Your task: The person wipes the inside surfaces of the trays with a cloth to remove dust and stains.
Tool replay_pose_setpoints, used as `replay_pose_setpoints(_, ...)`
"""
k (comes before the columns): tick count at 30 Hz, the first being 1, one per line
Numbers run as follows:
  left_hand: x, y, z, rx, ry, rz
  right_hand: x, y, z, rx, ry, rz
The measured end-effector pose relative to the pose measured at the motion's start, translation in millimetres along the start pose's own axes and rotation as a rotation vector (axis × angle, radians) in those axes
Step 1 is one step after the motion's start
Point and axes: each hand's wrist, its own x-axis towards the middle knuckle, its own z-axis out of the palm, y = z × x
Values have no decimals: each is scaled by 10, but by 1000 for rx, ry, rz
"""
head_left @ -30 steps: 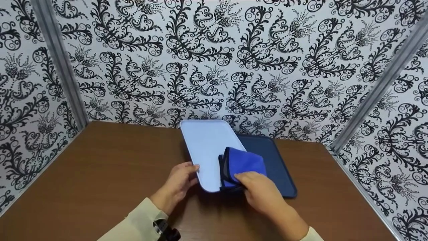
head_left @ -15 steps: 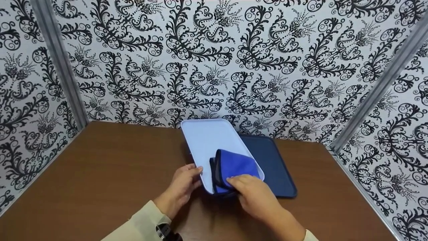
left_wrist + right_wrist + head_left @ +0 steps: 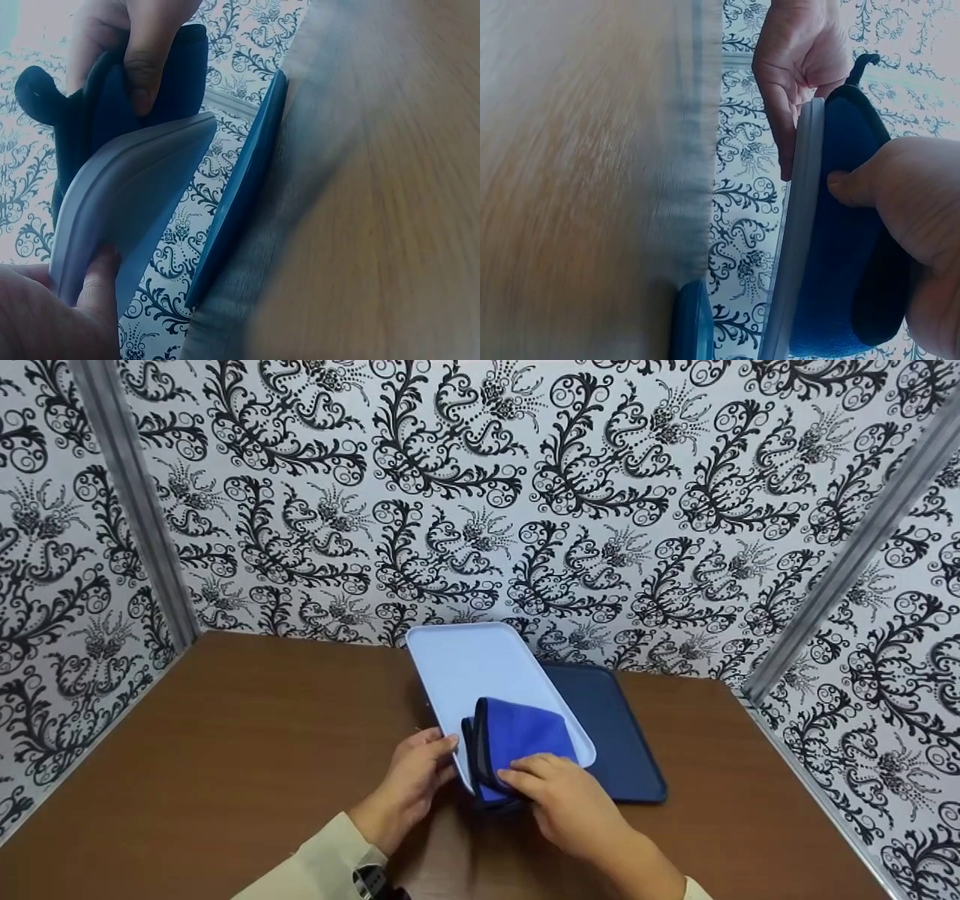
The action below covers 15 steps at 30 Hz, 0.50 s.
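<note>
A light blue tray (image 3: 469,667) is held raised and tilted over the table. My left hand (image 3: 412,780) grips its left edge, thumb on the rim and fingers beneath, as the left wrist view also shows on the tray (image 3: 142,187). My right hand (image 3: 566,802) holds a folded blue cloth (image 3: 525,727) with dark edging against the near part of the tray's upper face. In the right wrist view the thumb presses into the cloth (image 3: 832,255), which lies along the tray (image 3: 802,172). The cloth hides the tray's near edge.
A dark blue tray (image 3: 622,735) lies flat on the brown wooden table (image 3: 262,750), partly behind the light blue one. Patterned wall panels (image 3: 480,495) stand at the back and both sides.
My right hand has slid the cloth leftward and slightly nearer across the tray, uncovering its near right corner. My left hand has shifted slightly right along with the tray.
</note>
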Motion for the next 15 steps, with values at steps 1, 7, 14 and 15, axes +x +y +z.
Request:
replay_pose_setpoints(1, -2, 0, 1, 1, 0, -1, 0, 4, -1, 4, -2, -1)
replay_pose_setpoints(7, 0, -15, 4, 6, -6, 2, -3, 52, -13, 16, -31, 7)
replay_pose_setpoints(14, -6, -21, -2, 1, -3, 4, -33, 128, -8, -5, -36, 7)
replay_pose_setpoints(15, -6, -19, -3, -1, -2, 4, -39, 145, -4, -10, -33, 7)
